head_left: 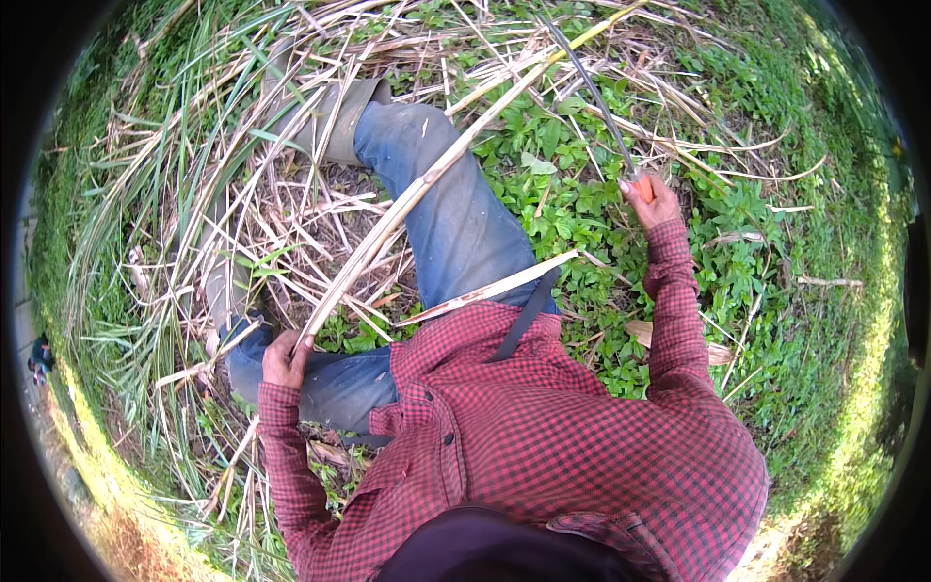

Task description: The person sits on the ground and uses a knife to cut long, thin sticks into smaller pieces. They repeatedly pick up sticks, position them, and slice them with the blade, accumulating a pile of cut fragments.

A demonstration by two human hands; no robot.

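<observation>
My left hand (284,359) is closed around the lower end of a long cane stalk (412,197) wrapped in dry, pale sheath. The stalk slants away to the upper right across my bent leg, and its far end shows yellow-green. In my right hand (656,203), held out to the right over the leafy ground, is a machete (603,105) with an orange handle. Its long, thin dark blade points away and slightly left, and appears to cross the stalk near the far end; whether they touch I cannot tell. A dry leaf strip (495,289) lies across my lap.
Dry cane leaves and stalks (301,218) litter the ground ahead and left, with long green blades of leaf (184,145) at far left. Low green weeds (562,145) grow ahead and right. My legs in blue trousers (456,223) are bent in front. A distant figure (41,359) shows at the left rim.
</observation>
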